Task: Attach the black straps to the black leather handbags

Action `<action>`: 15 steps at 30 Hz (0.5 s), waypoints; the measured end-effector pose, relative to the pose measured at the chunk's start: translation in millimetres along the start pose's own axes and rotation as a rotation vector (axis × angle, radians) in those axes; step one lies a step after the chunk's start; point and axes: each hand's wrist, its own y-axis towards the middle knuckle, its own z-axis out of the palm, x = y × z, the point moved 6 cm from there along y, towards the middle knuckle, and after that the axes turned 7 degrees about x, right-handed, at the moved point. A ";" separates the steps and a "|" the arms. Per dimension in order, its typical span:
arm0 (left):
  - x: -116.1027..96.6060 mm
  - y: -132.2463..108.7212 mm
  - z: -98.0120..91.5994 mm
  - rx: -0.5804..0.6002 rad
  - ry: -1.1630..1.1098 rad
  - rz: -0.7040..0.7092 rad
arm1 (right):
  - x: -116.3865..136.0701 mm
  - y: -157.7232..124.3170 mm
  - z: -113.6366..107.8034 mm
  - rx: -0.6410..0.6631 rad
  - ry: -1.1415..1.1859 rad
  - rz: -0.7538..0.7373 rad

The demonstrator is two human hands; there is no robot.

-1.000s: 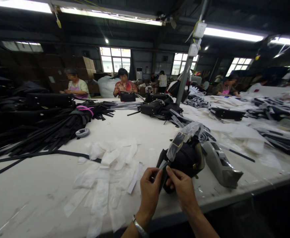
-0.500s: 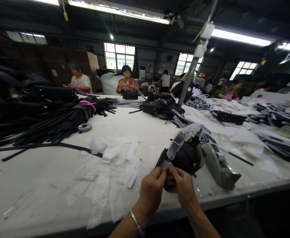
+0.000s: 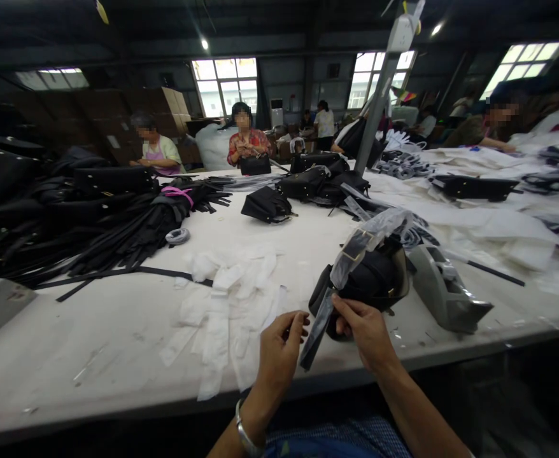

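A black handbag (image 3: 372, 280) sits near the table's front edge. Its strap (image 3: 318, 331), wrapped in clear plastic, lies over it with a gold buckle (image 3: 357, 245), and the strap's end hangs down at the lower left. My right hand (image 3: 363, 327) is closed, with thumb and index finger pinching the strap's edge beside the bag. Just left of the strap end is my left hand (image 3: 279, 350), its fingers loosely curled and a gap showing between thumb and fingers. I see nothing in it. A silver bangle (image 3: 244, 429) circles the left wrist.
To the bag's right stands a grey tape dispenser (image 3: 444, 292). White paper strips (image 3: 222, 305) lie scattered to the left. Farther back are black straps (image 3: 127, 235), another black bag (image 3: 266, 205) and a metal post (image 3: 375, 111). Several people sit across the table.
My left hand has come off the strap and moved left. The strap's end now hangs out in view. Another black bag now lies mid-table. The whole view has shifted somewhat.
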 end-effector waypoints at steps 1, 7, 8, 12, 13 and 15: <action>2.8 6.8 6.3 0.065 -0.073 -0.059 | 1.1 -0.1 0.2 0.008 -0.031 -0.013; 3.5 26.6 48.7 0.278 -0.414 -0.225 | 19.6 -6.4 -2.8 -0.005 -0.261 -0.185; 2.8 26.5 51.8 0.275 -0.408 -0.219 | 22.5 -8.9 -4.7 -0.001 -0.295 -0.219; 8.5 23.7 50.2 0.185 -0.293 -0.220 | 29.3 -16.5 -40.3 -0.047 -0.420 -0.303; 10.6 23.4 48.1 0.157 -0.260 -0.219 | 30.4 -16.9 -61.2 -0.117 -0.447 -0.302; 13.5 23.0 44.9 0.116 -0.215 -0.206 | 32.3 -16.8 -116.5 -0.331 -0.492 -0.276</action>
